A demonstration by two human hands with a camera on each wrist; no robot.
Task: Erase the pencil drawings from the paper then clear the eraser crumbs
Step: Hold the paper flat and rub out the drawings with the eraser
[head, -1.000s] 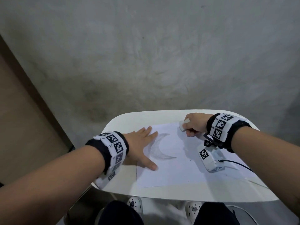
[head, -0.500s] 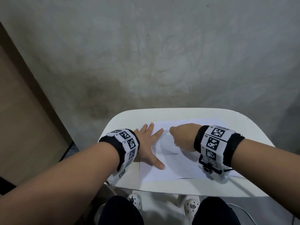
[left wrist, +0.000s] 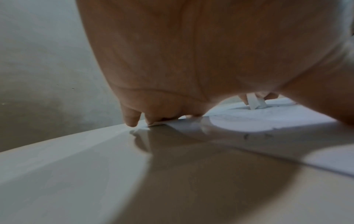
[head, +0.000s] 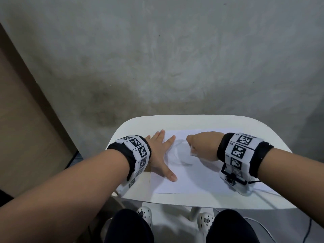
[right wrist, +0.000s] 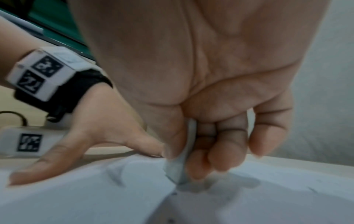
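Pinched between thumb and curled fingers of the right hand, the eraser stands on edge with its lower corner on the paper. It is a small white block, judged light and slightly soft; the hold sits high on the block, leaving the working corner free. A lower pinch would likely stiffen it against bending.

The paper is 1 thin sheet, judged limp and prone to buckle or crease under a push stroke. It lies on the table, reaching from the left hand to the right side. The drawing, a faint crescent outline, sits at the sheet's left part, just left of the eraser.

The left hand lies flat with fingers spread and straight, holding nothing, pressing the sheet's left edge; thumb and forefinger bracket the drawing. Strokes running away from that anchor should keep the sheet taut.

A few dark crumbs lie near the eraser tip in the right wrist view.

Room: the sheet's near and right parts are bare. The table's near edge is close below the sheet, so crumbs could be swept off there. A wall rises beyond the far edge.
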